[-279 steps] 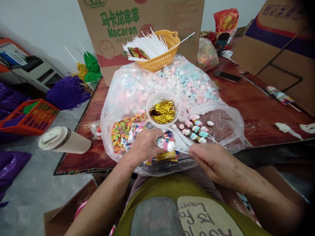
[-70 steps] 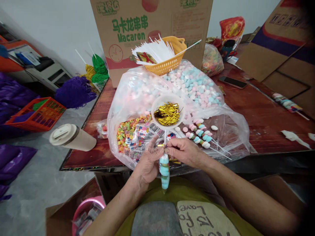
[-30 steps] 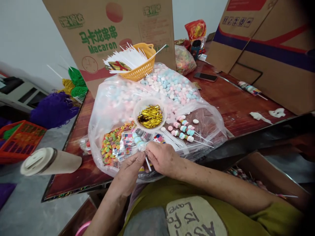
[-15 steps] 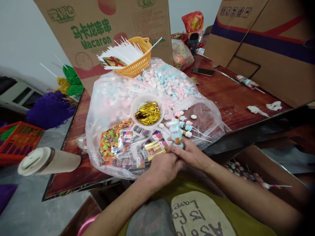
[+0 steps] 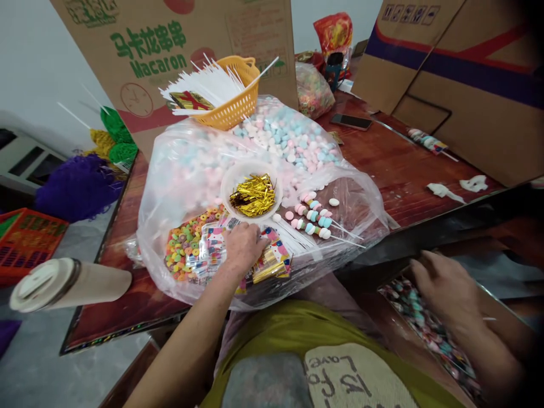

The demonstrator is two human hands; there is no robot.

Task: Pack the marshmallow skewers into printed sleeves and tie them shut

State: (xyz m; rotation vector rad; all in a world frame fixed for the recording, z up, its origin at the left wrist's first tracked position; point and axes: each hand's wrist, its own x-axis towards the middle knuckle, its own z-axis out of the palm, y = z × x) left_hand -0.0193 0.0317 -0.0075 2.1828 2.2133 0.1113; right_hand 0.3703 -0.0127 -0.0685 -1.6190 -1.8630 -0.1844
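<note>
My left hand (image 5: 244,247) lies on the flat printed plastic packets (image 5: 210,241), thumb apart from the fingers, on the clear plastic bag (image 5: 155,187). Over to the lower right, my right hand (image 5: 448,289), slightly blurred, is above a box (image 5: 501,303) of wrapped candy skewers (image 5: 414,309); its fingers are apart with nothing visible in them. Just beyond my left hand stands a white bowl (image 5: 227,198) of gold twist ties (image 5: 255,195). Several pink, white and blue candy skewers (image 5: 312,218) rest to its right, near white sticks (image 5: 295,235).
Ring candies (image 5: 181,252) and pastel candies (image 5: 293,136) are in the bag. A yellow basket (image 5: 238,107) holds white sticks behind. A lidded cup (image 5: 97,280) lies at the left table edge. A phone (image 5: 351,122) and large cartons (image 5: 471,85) stand farther back.
My hands have parted. The right hand has moved right and down to the box, and the blue-and-white wrapped candy no longer shows between them. My left hand has moved forward-left onto the packets.
</note>
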